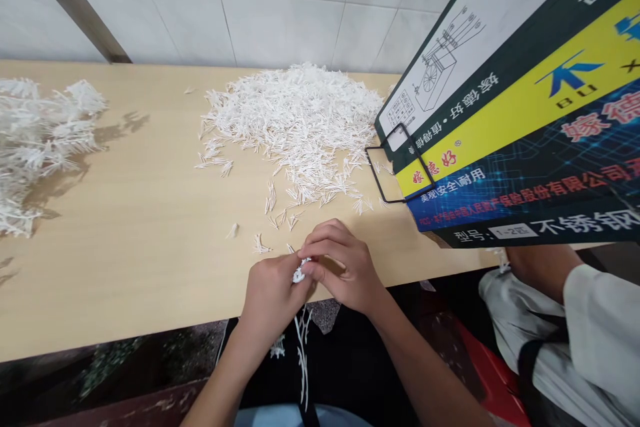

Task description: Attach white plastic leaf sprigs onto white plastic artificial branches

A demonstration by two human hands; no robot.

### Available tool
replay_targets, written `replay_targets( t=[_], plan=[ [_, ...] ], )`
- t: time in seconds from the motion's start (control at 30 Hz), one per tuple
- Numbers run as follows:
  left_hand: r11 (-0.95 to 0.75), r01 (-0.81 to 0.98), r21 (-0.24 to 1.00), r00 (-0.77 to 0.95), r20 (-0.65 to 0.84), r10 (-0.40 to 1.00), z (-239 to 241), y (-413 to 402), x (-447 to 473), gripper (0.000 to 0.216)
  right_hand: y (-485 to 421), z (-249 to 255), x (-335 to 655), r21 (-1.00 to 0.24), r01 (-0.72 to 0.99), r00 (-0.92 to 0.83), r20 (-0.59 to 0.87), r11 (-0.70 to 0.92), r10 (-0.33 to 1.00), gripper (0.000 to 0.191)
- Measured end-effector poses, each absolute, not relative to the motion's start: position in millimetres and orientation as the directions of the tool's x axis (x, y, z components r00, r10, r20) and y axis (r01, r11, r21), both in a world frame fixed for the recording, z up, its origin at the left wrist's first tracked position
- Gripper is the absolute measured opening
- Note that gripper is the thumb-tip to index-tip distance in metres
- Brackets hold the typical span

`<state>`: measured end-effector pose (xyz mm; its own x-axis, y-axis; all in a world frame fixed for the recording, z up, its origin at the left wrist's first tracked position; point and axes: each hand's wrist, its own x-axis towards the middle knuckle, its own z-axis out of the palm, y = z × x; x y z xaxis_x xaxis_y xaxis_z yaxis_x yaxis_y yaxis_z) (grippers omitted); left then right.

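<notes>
The left hand (270, 290) and right hand (347, 267) share a pinching grip on a small white piece (299, 275) near the worktop (150, 247) edge, white strands (303, 357) hanging below and a pile of white sprigs (300, 117) beyond.

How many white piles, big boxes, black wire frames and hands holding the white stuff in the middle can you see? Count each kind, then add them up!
White piles: 2
Big box: 1
Black wire frame: 1
Hands: 2
Total: 6
</notes>
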<state>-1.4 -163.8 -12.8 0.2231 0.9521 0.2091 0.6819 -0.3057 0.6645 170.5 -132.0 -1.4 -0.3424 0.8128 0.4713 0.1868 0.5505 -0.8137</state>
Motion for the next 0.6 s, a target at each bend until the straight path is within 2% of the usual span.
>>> replay_targets(
  t=[0.03,0.13,0.3,0.4,0.5,0.53,0.6],
  plan=[
    [-0.309,0.692,0.652,0.233,0.203,0.951,-12.8,-164.4,-1.0,0.031,-132.2,-2.8,170.3,-0.832,0.202,-0.321,0.442,0.516,0.838,0.005],
    [-0.315,0.699,0.642,0.271,0.17,0.948,-10.5,-163.5,2.7,0.04,-133.5,-8.1,170.7,-0.917,0.193,-0.22,0.307,0.349,0.926,0.018],
    [-0.309,0.754,0.58,0.281,0.14,0.949,-8.2,-155.2,11.1,0.046,-133.8,-14.5,171.8,-0.986,0.061,-0.098,0.148,0.154,0.984,0.025],
    [-0.333,0.767,0.549,0.299,0.154,0.942,-8.9,-154.4,10.5,0.038,-127.6,-16.3,173.6,-0.989,-0.131,0.026,0.072,0.075,0.997,0.03],
    [-0.378,0.702,0.603,0.342,0.181,0.922,-9.0,-159.5,5.5,0.041,-119.9,-16.7,175.3,-0.923,-0.38,0.247,-0.043,0.056,0.968,0.035],
    [-0.39,0.676,0.626,0.352,0.191,0.916,-8.8,-161.5,3.9,0.044,-118.4,-16.6,175.2,-0.916,-0.396,0.28,-0.064,0.055,0.958,0.035],
    [-0.397,0.655,0.642,0.354,0.202,0.913,-8.6,-164.3,2.4,0.046,-117.7,-16.5,173.8,-0.949,-0.312,0.264,-0.046,0.04,0.964,0.028]
  ],
)
